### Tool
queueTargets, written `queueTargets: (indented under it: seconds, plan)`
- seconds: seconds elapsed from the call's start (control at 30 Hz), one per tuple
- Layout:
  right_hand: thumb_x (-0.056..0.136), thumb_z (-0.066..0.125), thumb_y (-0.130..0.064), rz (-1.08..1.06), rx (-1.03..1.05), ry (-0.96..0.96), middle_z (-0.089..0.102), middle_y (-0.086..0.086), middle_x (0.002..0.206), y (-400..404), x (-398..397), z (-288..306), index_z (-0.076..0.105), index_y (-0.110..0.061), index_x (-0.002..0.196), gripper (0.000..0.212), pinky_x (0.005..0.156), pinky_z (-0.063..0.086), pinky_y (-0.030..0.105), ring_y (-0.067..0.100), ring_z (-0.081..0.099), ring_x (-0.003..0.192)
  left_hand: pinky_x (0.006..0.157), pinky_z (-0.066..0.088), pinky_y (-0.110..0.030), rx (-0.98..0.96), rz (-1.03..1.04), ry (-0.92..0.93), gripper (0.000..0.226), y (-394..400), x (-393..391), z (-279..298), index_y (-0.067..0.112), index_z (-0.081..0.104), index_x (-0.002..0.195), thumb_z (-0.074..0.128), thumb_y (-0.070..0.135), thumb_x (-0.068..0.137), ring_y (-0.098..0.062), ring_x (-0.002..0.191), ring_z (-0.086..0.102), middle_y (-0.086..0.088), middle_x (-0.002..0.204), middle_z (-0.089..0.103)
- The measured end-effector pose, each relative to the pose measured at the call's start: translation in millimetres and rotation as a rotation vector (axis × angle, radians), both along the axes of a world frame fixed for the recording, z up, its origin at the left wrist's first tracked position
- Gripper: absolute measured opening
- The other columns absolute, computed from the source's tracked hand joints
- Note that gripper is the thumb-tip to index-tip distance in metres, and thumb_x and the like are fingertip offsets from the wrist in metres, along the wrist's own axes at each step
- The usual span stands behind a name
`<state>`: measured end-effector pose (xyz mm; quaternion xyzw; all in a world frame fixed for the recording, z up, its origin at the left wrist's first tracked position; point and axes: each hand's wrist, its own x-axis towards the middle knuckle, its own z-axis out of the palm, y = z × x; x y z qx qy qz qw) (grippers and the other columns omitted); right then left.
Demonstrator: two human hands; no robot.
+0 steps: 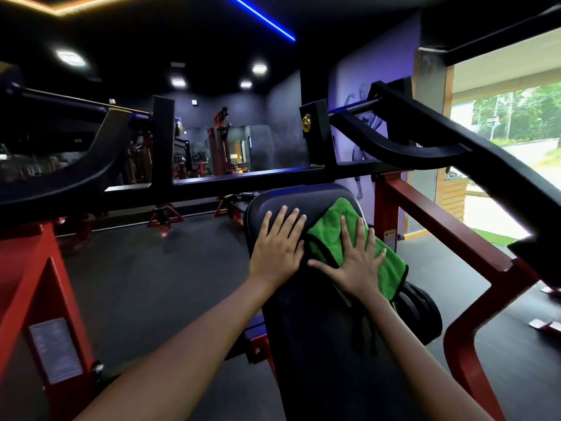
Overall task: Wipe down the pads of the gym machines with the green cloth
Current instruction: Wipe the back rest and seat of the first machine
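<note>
A: Hands? Left hand (277, 247) is lying flat, fingers straight, on the black pad (303, 329).
B: Right hand (355, 262) is pressing the green cloth (337, 226) with fingers spread wide. Cloth is sitting on the pad's upper right edge.

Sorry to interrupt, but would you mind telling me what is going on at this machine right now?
A person is wiping the black pad of a red-framed gym machine. The right hand lies flat, fingers spread, on the green cloth, which is folded and lies near the pad's upper right edge, partly hanging over it. The left hand rests flat on the bare pad beside the cloth, fingers straight. The near part of the pad shows no cloth on it.
</note>
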<state>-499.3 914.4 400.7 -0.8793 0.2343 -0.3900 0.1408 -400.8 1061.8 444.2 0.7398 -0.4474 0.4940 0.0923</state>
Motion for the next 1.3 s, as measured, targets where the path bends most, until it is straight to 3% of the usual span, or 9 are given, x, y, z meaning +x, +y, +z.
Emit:
queueTargets:
  seconds: [0.2,0.37,0.53,0.67,0.73,0.83,0.93,1.03,1.3]
  plan:
    - [0.072,0.025,-0.086,0.065,0.7,-0.38,0.02,0.004,0.158,9,13,46,0.026,-0.031,0.149,0.094,0.113,-0.007,0.058,0.024,0.011,0.146,0.11,0.023,-0.045,-0.014,-0.009,-0.008,0.05,0,1,2,0.005,0.058,0.128,0.04,0.03,0.089,-0.028,0.127,0.05,-0.009,0.133,0.058]
    - [0.09,0.047,-0.058,-0.102,0.314,-0.219,0.018,-0.003,0.158,24,33,40,0.028,-0.025,0.148,0.069,0.112,0.0,0.062,0.022,0.012,0.146,0.112,0.022,-0.041,-0.059,-0.034,0.036,0.052,2,-3,1,-0.001,0.05,0.134,0.036,0.021,0.089,-0.028,0.13,0.047,-0.014,0.138,0.052]
    - [0.085,0.039,-0.068,0.32,-0.254,-0.231,0.028,-0.004,0.154,21,-6,-26,0.033,-0.022,0.144,0.075,0.115,0.009,0.056,0.018,0.019,0.145,0.111,0.023,-0.043,-0.016,-0.034,0.002,0.052,3,-6,2,0.0,0.05,0.134,0.037,0.021,0.088,-0.029,0.131,0.046,-0.014,0.139,0.051]
    - [0.079,0.057,-0.062,0.297,-0.175,-0.317,0.03,0.011,0.153,14,-20,-47,0.044,-0.012,0.12,0.066,0.111,0.024,0.058,0.028,0.027,0.142,0.109,0.031,-0.045,0.113,0.054,-0.057,0.051,0,-5,5,0.003,0.059,0.127,0.036,0.028,0.089,-0.029,0.126,0.052,-0.012,0.133,0.058]
    - [0.076,0.047,-0.075,0.116,-0.063,-0.303,0.029,0.006,0.154,29,-19,-47,0.052,-0.015,0.12,0.075,0.112,0.014,0.064,0.031,0.021,0.144,0.104,0.04,-0.046,0.154,0.091,-0.064,0.05,-1,-7,7,0.005,0.064,0.12,0.036,0.028,0.087,-0.029,0.121,0.056,-0.01,0.127,0.062]
    - [0.059,0.024,-0.095,-0.041,0.206,-0.182,0.002,0.001,0.161,59,-13,-42,0.028,-0.027,0.148,0.113,0.108,-0.004,0.066,0.036,-0.004,0.146,0.097,0.044,-0.053,0.145,0.096,-0.028,0.048,-8,-14,10,0.004,0.069,0.108,0.037,0.026,0.08,-0.033,0.114,0.06,-0.013,0.118,0.066]
    - [0.076,0.036,-0.081,-0.109,0.301,-0.065,-0.016,0.006,0.159,64,-4,-31,-0.017,-0.033,0.145,0.099,0.107,-0.006,0.067,0.038,-0.016,0.144,0.1,0.043,-0.051,0.093,0.085,-0.03,0.045,-15,-16,9,0.004,0.07,0.103,0.037,0.022,0.079,-0.034,0.112,0.06,-0.013,0.114,0.067]
    - [0.092,0.033,-0.061,-0.134,0.283,-0.068,-0.015,0.008,0.159,48,6,-16,-0.014,-0.035,0.146,0.076,0.109,-0.006,0.064,0.037,-0.016,0.144,0.107,0.03,-0.046,0.053,0.035,-0.047,0.048,-16,-12,5,0.002,0.068,0.111,0.036,0.023,0.082,-0.034,0.117,0.058,-0.014,0.12,0.065]
    - [0.092,0.01,-0.067,-0.105,0.25,-0.027,-0.019,0.001,0.158,29,15,4,-0.014,-0.042,0.146,0.064,0.108,-0.009,0.064,0.031,-0.019,0.144,0.111,0.021,-0.043,0.127,0.095,-0.106,0.054,-21,-10,2,0.002,0.057,0.129,0.031,0.027,0.089,-0.028,0.129,0.048,-0.013,0.137,0.053]
